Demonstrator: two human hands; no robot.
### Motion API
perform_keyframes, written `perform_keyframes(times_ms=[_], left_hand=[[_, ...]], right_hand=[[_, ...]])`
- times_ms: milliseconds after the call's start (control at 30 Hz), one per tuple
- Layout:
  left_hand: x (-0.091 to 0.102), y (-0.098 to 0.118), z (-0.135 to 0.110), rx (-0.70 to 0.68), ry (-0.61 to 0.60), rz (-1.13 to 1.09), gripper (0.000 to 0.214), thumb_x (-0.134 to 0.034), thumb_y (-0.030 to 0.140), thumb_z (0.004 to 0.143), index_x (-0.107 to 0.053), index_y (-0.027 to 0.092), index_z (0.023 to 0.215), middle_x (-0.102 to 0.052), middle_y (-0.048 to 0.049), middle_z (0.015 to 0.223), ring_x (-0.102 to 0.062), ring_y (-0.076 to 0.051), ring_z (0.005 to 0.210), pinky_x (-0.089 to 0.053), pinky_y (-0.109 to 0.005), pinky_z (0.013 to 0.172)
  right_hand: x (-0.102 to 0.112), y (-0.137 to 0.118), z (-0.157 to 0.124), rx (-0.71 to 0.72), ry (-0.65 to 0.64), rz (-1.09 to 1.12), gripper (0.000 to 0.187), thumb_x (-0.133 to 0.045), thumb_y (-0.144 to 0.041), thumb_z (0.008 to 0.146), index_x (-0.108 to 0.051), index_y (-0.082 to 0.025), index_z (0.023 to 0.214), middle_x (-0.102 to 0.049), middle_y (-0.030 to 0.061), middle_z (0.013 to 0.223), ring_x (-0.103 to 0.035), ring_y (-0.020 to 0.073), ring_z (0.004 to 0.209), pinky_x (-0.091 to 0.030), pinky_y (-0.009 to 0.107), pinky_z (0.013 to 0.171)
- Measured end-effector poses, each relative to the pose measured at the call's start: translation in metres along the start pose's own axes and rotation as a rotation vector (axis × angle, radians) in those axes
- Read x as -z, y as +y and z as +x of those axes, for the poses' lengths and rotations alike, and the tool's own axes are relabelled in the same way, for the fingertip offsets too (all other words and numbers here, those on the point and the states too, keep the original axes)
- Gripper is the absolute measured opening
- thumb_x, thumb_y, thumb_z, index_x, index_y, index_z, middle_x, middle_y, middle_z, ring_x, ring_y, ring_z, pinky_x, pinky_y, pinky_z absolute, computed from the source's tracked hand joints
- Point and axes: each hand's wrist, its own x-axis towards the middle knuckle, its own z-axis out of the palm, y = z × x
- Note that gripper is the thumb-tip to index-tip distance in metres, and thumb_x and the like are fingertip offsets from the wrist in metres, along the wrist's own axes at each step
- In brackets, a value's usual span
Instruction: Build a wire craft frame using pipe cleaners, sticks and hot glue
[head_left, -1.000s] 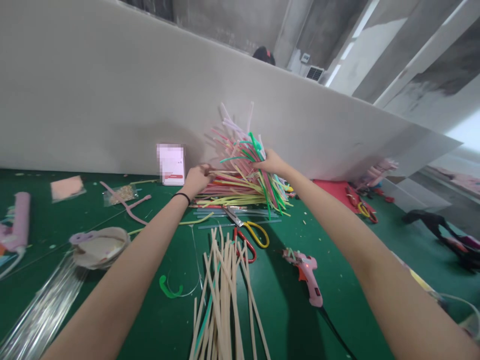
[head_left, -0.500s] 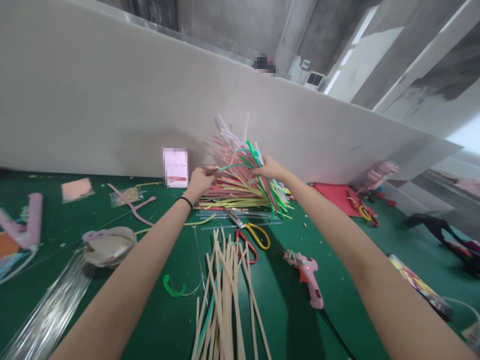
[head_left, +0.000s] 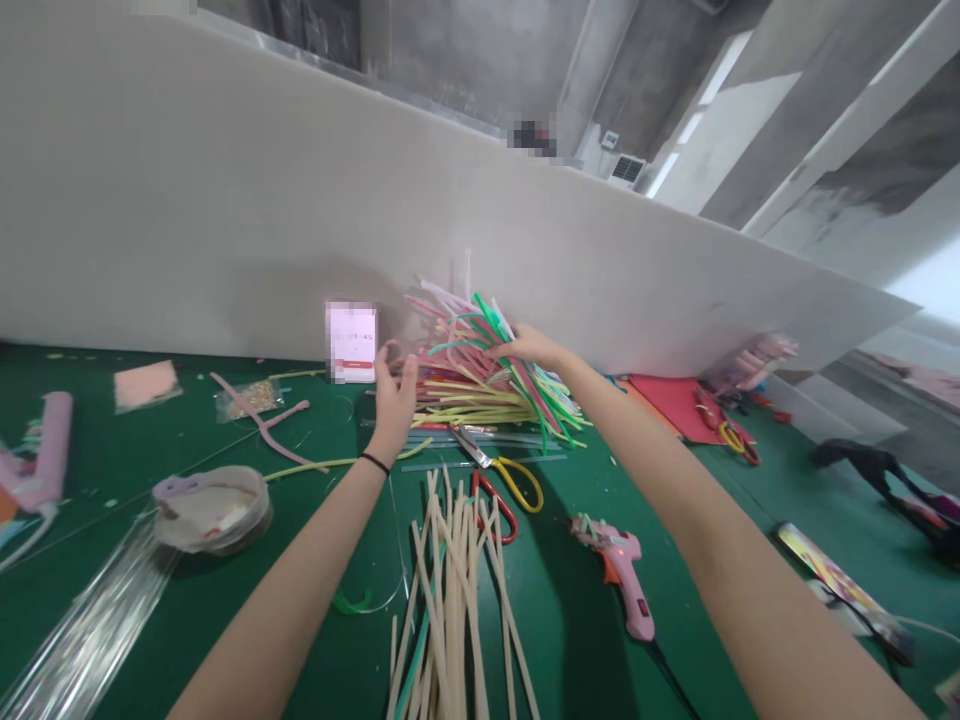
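A heap of thin coloured sticks (head_left: 480,375), pink, yellow, green and white, lies against the white partition (head_left: 225,230) on the green table (head_left: 562,600). My right hand (head_left: 529,348) rests on top of the heap, fingers curled among the raised strands. My left hand (head_left: 394,395) stands just left of the heap with fingers spread, holding nothing; a black band circles its wrist. In front of the heap lie red and yellow scissors (head_left: 499,480) and a fan of long tan sticks (head_left: 450,590).
A pink glue gun (head_left: 619,565) lies at right of the scissors. A small white card (head_left: 351,342) leans on the partition. A tape roll (head_left: 214,497), clear rods (head_left: 90,630), a pink glue gun (head_left: 45,455) sit left; red sheet (head_left: 667,395) right.
My left hand has let go of the sticks and opened, drawing back slightly. My right hand has pressed the raised bundle lower onto the heap.
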Motion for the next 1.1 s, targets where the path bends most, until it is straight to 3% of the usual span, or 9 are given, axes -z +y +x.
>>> perform_keyframes(times_ms=[100, 200, 300, 467, 767, 933, 1033, 1100], left_hand=[[0.001, 0.009, -0.008, -0.425, 0.206, 0.344, 0.069, -0.06, 0.051, 0.086, -0.034, 0.026, 0.145, -0.03, -0.0155, 0.152, -0.03, -0.028, 0.142, -0.033, -0.045, 0.113], [-0.001, 0.025, -0.012, -0.677, 0.179, 0.653, 0.043, -0.063, 0.044, 0.086, -0.06, 0.03, 0.126, -0.027, -0.0109, 0.153, -0.024, -0.032, 0.144, -0.025, -0.051, 0.116], [-0.01, 0.036, -0.012, -0.704, 0.081, 0.803, 0.027, -0.061, 0.042, 0.087, -0.071, 0.034, 0.111, -0.027, -0.0064, 0.154, -0.02, -0.035, 0.145, -0.021, -0.054, 0.116], [-0.022, 0.038, 0.002, -0.686, -0.024, 0.882, 0.025, -0.058, 0.041, 0.089, -0.073, 0.028, 0.103, -0.028, -0.0086, 0.156, -0.012, -0.037, 0.148, -0.015, -0.057, 0.116], [-0.015, 0.046, 0.025, -0.857, -0.255, 0.936, 0.023, -0.047, 0.02, 0.092, -0.07, 0.024, 0.095, -0.041, -0.0049, 0.153, -0.018, -0.027, 0.149, 0.0, -0.051, 0.122], [0.017, 0.077, 0.025, -0.916, -0.326, 0.965, 0.021, -0.047, 0.014, 0.089, -0.066, 0.023, 0.089, -0.047, -0.0014, 0.148, -0.024, -0.025, 0.148, -0.005, -0.051, 0.122], [0.058, 0.116, 0.019, -0.924, -0.261, 1.034, 0.018, -0.05, 0.019, 0.09, -0.065, 0.021, 0.081, -0.063, -0.0011, 0.128, -0.026, -0.027, 0.146, -0.011, -0.055, 0.118], [0.089, 0.144, 0.011, -0.927, -0.246, 1.086, 0.029, -0.048, 0.036, 0.093, -0.066, 0.02, 0.077, -0.07, 0.0007, 0.103, -0.035, -0.029, 0.141, -0.017, -0.06, 0.113]], right_hand=[[-0.003, 0.001, -0.001, 0.042, -0.063, 0.081, 0.049, -0.074, -0.037, 0.069, -0.068, -0.016, 0.114, -0.072, 0.0051, 0.107, -0.065, 0.0218, 0.096, -0.048, 0.035, 0.093], [-0.007, -0.001, -0.003, 0.064, -0.108, 0.098, 0.049, -0.074, -0.039, 0.072, -0.068, -0.019, 0.116, -0.071, 0.0042, 0.111, -0.064, 0.0224, 0.1, -0.046, 0.037, 0.098], [-0.011, -0.004, -0.002, 0.056, -0.112, 0.065, 0.046, -0.073, -0.038, 0.073, -0.07, -0.018, 0.114, -0.072, 0.0045, 0.11, -0.064, 0.0226, 0.099, -0.046, 0.037, 0.097], [-0.012, -0.005, 0.002, 0.04, -0.111, -0.001, 0.041, -0.071, -0.035, 0.074, -0.071, -0.016, 0.11, -0.072, 0.0034, 0.103, -0.063, 0.0217, 0.095, -0.046, 0.035, 0.094], [-0.012, 0.001, 0.007, 0.093, -0.118, -0.068, 0.036, -0.07, -0.036, 0.072, -0.072, -0.015, 0.102, -0.071, 0.0004, 0.092, -0.062, 0.0202, 0.088, -0.047, 0.031, 0.087], [-0.013, 0.004, 0.006, 0.094, -0.113, -0.02, 0.045, -0.073, -0.04, 0.071, -0.071, -0.015, 0.109, -0.072, 0.0037, 0.104, -0.063, 0.0228, 0.098, -0.046, 0.033, 0.092], [-0.013, 0.006, 0.007, 0.136, -0.128, -0.002, 0.048, -0.073, -0.039, 0.072, -0.069, -0.017, 0.113, -0.071, 0.004, 0.11, -0.063, 0.0226, 0.101, -0.046, 0.033, 0.094], [-0.013, 0.007, 0.009, 0.123, -0.108, -0.037, 0.046, -0.074, -0.04, 0.072, -0.07, -0.016, 0.111, -0.072, 0.0039, 0.106, -0.064, 0.0226, 0.097, -0.048, 0.033, 0.091]])
